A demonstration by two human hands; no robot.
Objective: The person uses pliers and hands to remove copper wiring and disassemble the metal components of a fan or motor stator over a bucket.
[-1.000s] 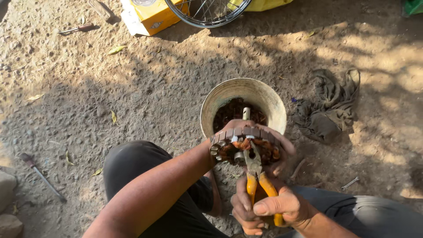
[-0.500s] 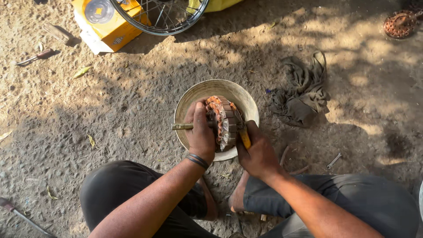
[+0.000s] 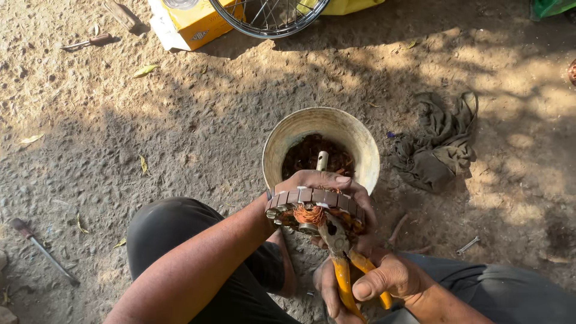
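Note:
My left hand point(image 3: 324, 183) grips a round metal stator point(image 3: 312, 207) wound with copper wire, holding it on edge just in front of a pale bowl point(image 3: 288, 135). My right hand point(image 3: 372, 282) is closed on the yellow handles of pliers point(image 3: 342, 273), whose jaws bite into a tuft of copper wire point(image 3: 309, 214) on the stator's face. The bowl holds dark scraps and a light-coloured handle point(image 3: 322, 160) sticking up.
A dirty rag point(image 3: 438, 144) lies on the dirt right of the bowl. A screwdriver point(image 3: 42, 246) lies at the left, a small spanner point(image 3: 468, 245) at the right. A spoked wheel point(image 3: 270, 15), a yellow box point(image 3: 198, 24) and another tool point(image 3: 90, 42) are at the top.
The stator has come out of the bowl toward me and turned face-up on edge. My right hand has pulled back and now works the pliers on its copper wire. The view shifted.

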